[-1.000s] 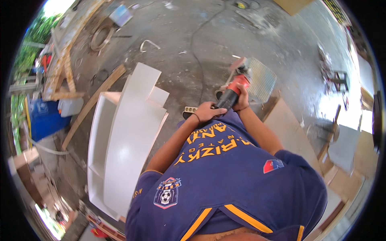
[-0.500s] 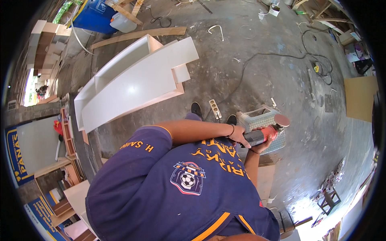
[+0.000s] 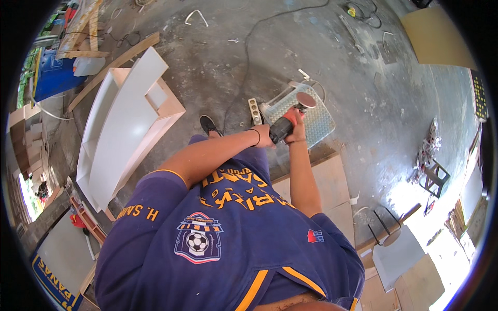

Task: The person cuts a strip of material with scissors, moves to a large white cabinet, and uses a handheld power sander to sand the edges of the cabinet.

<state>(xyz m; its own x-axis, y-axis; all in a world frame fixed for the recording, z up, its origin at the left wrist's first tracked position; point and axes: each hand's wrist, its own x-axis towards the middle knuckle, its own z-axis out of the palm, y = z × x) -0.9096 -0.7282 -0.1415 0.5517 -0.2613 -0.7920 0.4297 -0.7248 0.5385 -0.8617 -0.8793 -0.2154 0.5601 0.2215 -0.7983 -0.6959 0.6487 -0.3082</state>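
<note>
A red and black angle grinder (image 3: 282, 127) with a round brown sanding disc (image 3: 306, 100) is held in front of my body. My left hand (image 3: 265, 136) closes round its dark rear end; a thin black band circles that wrist. Nearer the disc, my right hand (image 3: 297, 130) wraps the red front part, its fingers partly hidden by the tool. Beneath the disc is a pale plastic stool (image 3: 322, 123) with a patterned top. From this angle I cannot tell how high the disc sits above it.
A long white cabinet (image 3: 122, 132) lies on the floor at left. Beside the stool is a power strip (image 3: 254, 111), with a dark cable (image 3: 246, 62) running across the concrete. Wooden panels (image 3: 332, 181) lie close by at right; a small dark stool (image 3: 434, 178) stands farther right.
My view has turned, shifting the cabinet and stool leftward in the picture. The grinder's disc has gone from the stool's far right corner to over its top. Both hands keep their hold.
</note>
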